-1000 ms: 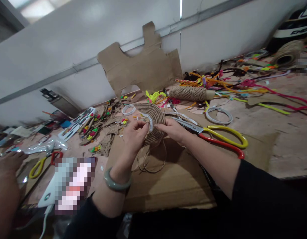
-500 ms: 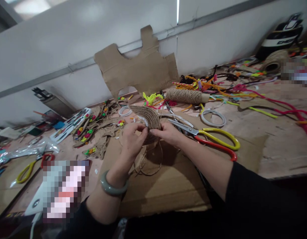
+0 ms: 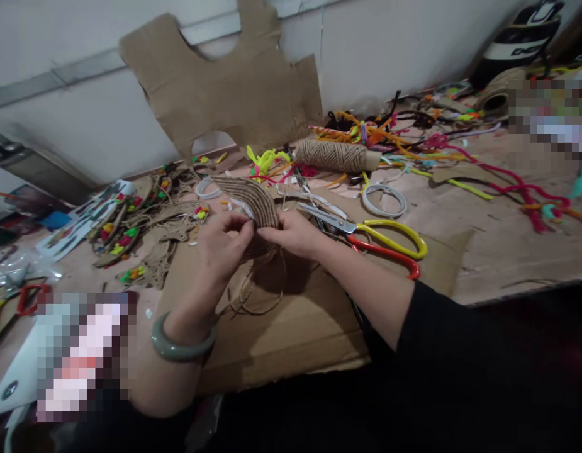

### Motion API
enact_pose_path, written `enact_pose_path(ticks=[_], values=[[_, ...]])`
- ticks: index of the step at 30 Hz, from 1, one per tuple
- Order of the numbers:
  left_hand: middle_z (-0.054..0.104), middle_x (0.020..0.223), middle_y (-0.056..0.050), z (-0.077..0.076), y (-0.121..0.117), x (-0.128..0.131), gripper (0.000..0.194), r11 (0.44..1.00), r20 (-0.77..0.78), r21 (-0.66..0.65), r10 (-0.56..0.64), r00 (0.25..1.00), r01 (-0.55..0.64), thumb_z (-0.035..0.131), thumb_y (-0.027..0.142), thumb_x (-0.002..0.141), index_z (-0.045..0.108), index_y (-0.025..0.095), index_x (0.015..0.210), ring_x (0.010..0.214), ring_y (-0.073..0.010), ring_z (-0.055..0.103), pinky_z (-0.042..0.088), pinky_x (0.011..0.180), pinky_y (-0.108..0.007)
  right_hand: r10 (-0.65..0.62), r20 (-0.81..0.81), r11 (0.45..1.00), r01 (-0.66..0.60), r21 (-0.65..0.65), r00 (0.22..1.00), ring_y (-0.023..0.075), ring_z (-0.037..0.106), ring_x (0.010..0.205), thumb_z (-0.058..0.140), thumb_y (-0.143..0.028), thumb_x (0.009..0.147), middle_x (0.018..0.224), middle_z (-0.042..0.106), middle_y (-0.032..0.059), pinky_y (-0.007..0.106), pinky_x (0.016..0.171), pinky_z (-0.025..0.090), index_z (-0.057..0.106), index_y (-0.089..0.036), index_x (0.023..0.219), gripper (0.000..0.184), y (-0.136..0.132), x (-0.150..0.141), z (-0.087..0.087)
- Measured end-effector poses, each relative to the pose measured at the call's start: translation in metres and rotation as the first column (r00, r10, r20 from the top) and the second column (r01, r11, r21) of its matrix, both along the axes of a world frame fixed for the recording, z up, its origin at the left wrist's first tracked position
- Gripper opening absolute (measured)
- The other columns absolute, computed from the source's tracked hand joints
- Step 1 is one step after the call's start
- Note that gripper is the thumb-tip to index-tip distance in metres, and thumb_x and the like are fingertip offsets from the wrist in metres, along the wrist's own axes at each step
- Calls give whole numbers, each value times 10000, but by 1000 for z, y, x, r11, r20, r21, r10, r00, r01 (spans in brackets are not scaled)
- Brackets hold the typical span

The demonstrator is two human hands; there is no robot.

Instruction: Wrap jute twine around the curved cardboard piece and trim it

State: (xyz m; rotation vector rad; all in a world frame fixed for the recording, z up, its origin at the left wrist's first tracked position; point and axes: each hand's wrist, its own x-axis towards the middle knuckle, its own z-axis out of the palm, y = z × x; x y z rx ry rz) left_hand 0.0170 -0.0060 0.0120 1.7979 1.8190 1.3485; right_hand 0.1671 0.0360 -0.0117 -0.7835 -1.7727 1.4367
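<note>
A curved piece covered in rows of brown jute twine (image 3: 258, 202) is held up between my two hands over the cardboard. My left hand (image 3: 221, 244) pinches its left edge, thumb against fingertips, by a strip of white. On the right edge, my right hand (image 3: 295, 234) grips it with the thumb laid across the front and the fingers mostly hidden behind. A loose loop of twine (image 3: 284, 286) hangs below the piece. Just right of my right hand lie scissors (image 3: 389, 238) with one yellow and one red handle.
A flat cardboard sheet (image 3: 281, 343) lies under my hands. Behind stand a twine spool (image 3: 331, 155), a white tape roll (image 3: 384, 200) and a cut cardboard panel (image 3: 238, 88) against the wall. Twine-covered pieces with coloured bits (image 3: 123, 236) and a second pair of scissors (image 3: 33, 297) are at left.
The whole view has shifted, so the table, hands and twine-covered piece appear further left and slightly higher. Both hands keep the same grip on the piece.
</note>
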Motion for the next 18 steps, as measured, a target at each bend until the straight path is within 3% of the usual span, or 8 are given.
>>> enact_pose_path(ticks=[7,14,18], values=[[632,567,33,4,1,3,60,998,58,-43,47,997,-45,624,226,638,642,206,584,562,-122,572,472,628,-241,-46,59,998,44,36,997,141,497,718,581,-290,754,738,534,3,263,659,411,586,-141,774,151,1,-1,-2],[619,585,16,0,2,-2,78,998,130,-63,-12,991,21,651,278,642,643,206,611,586,-136,567,447,606,-247,-27,73,1000,26,8,997,135,499,718,558,-251,771,720,541,2,253,668,426,599,-144,749,117,-2,0,2],[616,604,6,0,1,-4,62,998,99,-55,2,995,3,661,257,646,648,201,624,611,-139,559,423,589,-239,-29,71,998,25,64,997,135,499,708,554,-240,763,705,541,0,245,647,416,612,-144,739,114,-1,0,0]])
